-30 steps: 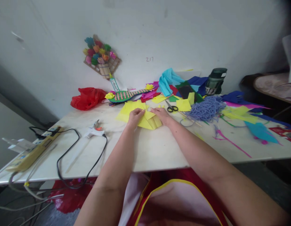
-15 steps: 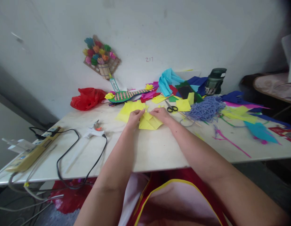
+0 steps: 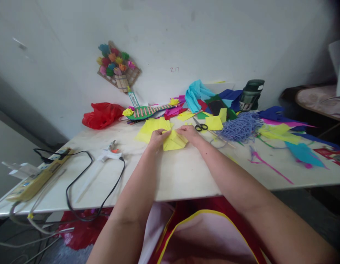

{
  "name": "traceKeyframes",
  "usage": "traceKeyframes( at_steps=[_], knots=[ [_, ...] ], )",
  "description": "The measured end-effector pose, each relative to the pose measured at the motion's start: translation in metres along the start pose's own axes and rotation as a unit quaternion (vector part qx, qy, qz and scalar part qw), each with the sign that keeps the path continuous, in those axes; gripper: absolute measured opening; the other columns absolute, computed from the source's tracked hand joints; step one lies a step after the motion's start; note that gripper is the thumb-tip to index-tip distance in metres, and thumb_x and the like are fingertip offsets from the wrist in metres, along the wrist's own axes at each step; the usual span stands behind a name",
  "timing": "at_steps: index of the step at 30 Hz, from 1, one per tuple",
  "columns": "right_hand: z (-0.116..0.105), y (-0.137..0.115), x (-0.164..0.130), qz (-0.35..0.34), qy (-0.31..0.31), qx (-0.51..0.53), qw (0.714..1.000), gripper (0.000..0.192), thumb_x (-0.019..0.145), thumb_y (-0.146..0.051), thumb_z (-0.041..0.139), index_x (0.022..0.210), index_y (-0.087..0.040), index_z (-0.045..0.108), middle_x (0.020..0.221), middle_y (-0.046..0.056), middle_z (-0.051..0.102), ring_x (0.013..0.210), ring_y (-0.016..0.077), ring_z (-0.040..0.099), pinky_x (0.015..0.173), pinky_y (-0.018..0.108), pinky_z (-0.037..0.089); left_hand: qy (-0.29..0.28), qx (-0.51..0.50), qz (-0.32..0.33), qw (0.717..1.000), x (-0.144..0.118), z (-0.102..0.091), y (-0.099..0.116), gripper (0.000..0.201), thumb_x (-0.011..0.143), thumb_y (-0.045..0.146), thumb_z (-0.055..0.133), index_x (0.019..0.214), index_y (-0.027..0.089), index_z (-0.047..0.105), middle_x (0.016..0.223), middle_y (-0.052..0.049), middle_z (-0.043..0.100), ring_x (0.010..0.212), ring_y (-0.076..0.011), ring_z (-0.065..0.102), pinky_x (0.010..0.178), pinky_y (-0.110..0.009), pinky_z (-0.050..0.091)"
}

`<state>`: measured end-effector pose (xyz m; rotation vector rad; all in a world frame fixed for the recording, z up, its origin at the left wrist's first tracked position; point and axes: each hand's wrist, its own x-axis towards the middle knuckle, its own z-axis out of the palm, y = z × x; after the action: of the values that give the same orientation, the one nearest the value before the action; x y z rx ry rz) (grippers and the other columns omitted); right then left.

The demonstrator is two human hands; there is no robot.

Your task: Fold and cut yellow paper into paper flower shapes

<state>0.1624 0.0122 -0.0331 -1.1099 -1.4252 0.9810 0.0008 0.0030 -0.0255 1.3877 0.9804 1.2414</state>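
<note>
Between my two hands is a piece of yellow crepe paper (image 3: 174, 142), creased and hanging down a little over the tabletop. My left hand (image 3: 158, 137) pinches its upper left edge. With thumb and fingers closed, my right hand (image 3: 188, 132) grips the upper right edge. A larger yellow paper sheet (image 3: 149, 127) lies flat just behind my left hand. Black-handled scissors (image 3: 200, 127) rest to the right of my right hand, beside more yellow paper pieces (image 3: 214, 123).
A white glue gun (image 3: 111, 154) with its black cord lies left, near a power strip (image 3: 39, 178). At the back are a red plastic bag (image 3: 102, 115), a green decorated craft piece (image 3: 150, 112) and a dark green bottle (image 3: 251, 96). Purple shredded strands (image 3: 240, 127) lie right.
The yellow paper between my hands has shifted slightly and its folds look different. Both hands keep nearly the same place and still pinch it.
</note>
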Motion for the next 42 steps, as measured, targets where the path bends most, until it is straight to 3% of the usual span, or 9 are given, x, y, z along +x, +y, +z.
traceKeyframes(
  at_steps=[3, 7, 10, 14, 21, 25, 30, 37, 42],
  knots=[
    [-0.001, -0.001, 0.001, 0.006, 0.017, 0.068, 0.998, 0.032, 0.065, -0.045, 0.058, 0.071, -0.013, 0.060, 0.063, 0.000, 0.060, 0.058, 0.0120, 0.054, 0.050, 0.021, 0.041, 0.014, -0.038, 0.008, 0.999, 0.003, -0.002, -0.001, 0.031, 0.050, 0.038, 0.071, 0.064, 0.013, 0.058, 0.054, -0.001, 0.058, 0.048, -0.0103, 0.052, 0.047, -0.021, 0.039],
    [-0.006, -0.005, 0.002, 0.082, -0.015, 0.195, 0.977, 0.042, 0.073, -0.053, 0.048, 0.085, -0.014, 0.055, 0.063, 0.004, 0.062, 0.053, 0.0142, 0.058, 0.046, 0.025, 0.045, 0.101, -0.106, 0.018, 0.989, 0.010, -0.007, -0.005, 0.034, 0.051, 0.039, 0.070, 0.069, 0.013, 0.057, 0.057, 0.000, 0.058, 0.051, -0.0114, 0.054, 0.050, -0.023, 0.042],
    [-0.007, -0.007, 0.000, 0.115, -0.074, 0.229, 0.964, 0.038, 0.076, -0.050, 0.047, 0.081, -0.012, 0.053, 0.062, 0.007, 0.063, 0.049, 0.0145, 0.059, 0.043, 0.024, 0.046, 0.152, -0.132, 0.028, 0.979, 0.013, -0.008, -0.006, 0.034, 0.051, 0.038, 0.070, 0.071, 0.014, 0.056, 0.058, 0.000, 0.058, 0.053, -0.0111, 0.055, 0.049, -0.021, 0.041],
    [0.000, -0.008, -0.004, 0.115, -0.112, 0.210, 0.964, 0.022, 0.074, -0.033, 0.057, 0.077, -0.011, 0.053, 0.064, 0.007, 0.065, 0.049, 0.0126, 0.059, 0.042, 0.022, 0.046, 0.161, -0.160, 0.039, 0.973, 0.011, -0.003, -0.004, 0.035, 0.051, 0.036, 0.070, 0.076, 0.015, 0.056, 0.063, -0.001, 0.060, 0.059, -0.0133, 0.058, 0.053, -0.023, 0.042],
    [0.004, -0.006, -0.002, 0.099, 0.004, 0.153, 0.983, 0.015, 0.071, -0.017, 0.060, 0.061, -0.014, 0.048, 0.048, -0.001, 0.057, 0.039, 0.0084, 0.053, 0.036, 0.017, 0.041, 0.115, -0.144, -0.016, 0.983, 0.010, -0.002, -0.006, 0.033, 0.048, 0.033, 0.071, 0.069, 0.015, 0.053, 0.062, -0.001, 0.059, 0.059, -0.0143, 0.058, 0.058, -0.027, 0.046],
    [-0.002, -0.004, 0.001, 0.085, 0.024, 0.128, 0.988, 0.014, 0.068, -0.019, 0.060, 0.060, -0.015, 0.049, 0.046, -0.003, 0.055, 0.038, 0.0075, 0.050, 0.036, 0.017, 0.038, 0.055, -0.142, -0.051, 0.987, 0.011, -0.005, -0.007, 0.030, 0.049, 0.028, 0.069, 0.068, 0.015, 0.050, 0.063, -0.001, 0.059, 0.059, -0.0136, 0.058, 0.060, -0.029, 0.048],
    [-0.007, 0.000, 0.006, 0.044, 0.036, 0.077, 0.995, 0.016, 0.064, -0.024, 0.061, 0.057, -0.015, 0.049, 0.039, -0.006, 0.046, 0.032, 0.0039, 0.038, 0.032, 0.015, 0.023, 0.033, -0.133, -0.096, 0.986, 0.010, -0.007, -0.006, 0.027, 0.049, 0.020, 0.066, 0.068, 0.016, 0.047, 0.063, 0.001, 0.058, 0.059, -0.0146, 0.059, 0.058, -0.030, 0.049],
    [-0.018, 0.001, 0.007, 0.079, -0.049, 0.108, 0.990, 0.016, 0.058, -0.022, 0.065, 0.063, -0.014, 0.053, 0.044, -0.006, 0.048, 0.032, 0.0021, 0.035, 0.031, 0.015, 0.018, -0.029, -0.115, -0.110, 0.987, 0.007, -0.006, -0.004, 0.018, 0.053, 0.020, 0.062, 0.065, 0.015, 0.049, 0.056, 0.002, 0.054, 0.050, -0.0094, 0.052, 0.046, -0.020, 0.041],
    [-0.023, -0.001, 0.003, 0.100, -0.101, 0.084, 0.986, 0.016, 0.058, -0.020, 0.066, 0.062, -0.014, 0.053, 0.039, -0.007, 0.045, 0.030, 0.0024, 0.034, 0.030, 0.015, 0.018, -0.051, -0.109, -0.117, 0.986, 0.004, -0.005, -0.005, 0.021, 0.057, 0.029, 0.063, 0.067, 0.014, 0.052, 0.053, 0.001, 0.054, 0.047, -0.0099, 0.051, 0.046, -0.021, 0.040]
  ],
)
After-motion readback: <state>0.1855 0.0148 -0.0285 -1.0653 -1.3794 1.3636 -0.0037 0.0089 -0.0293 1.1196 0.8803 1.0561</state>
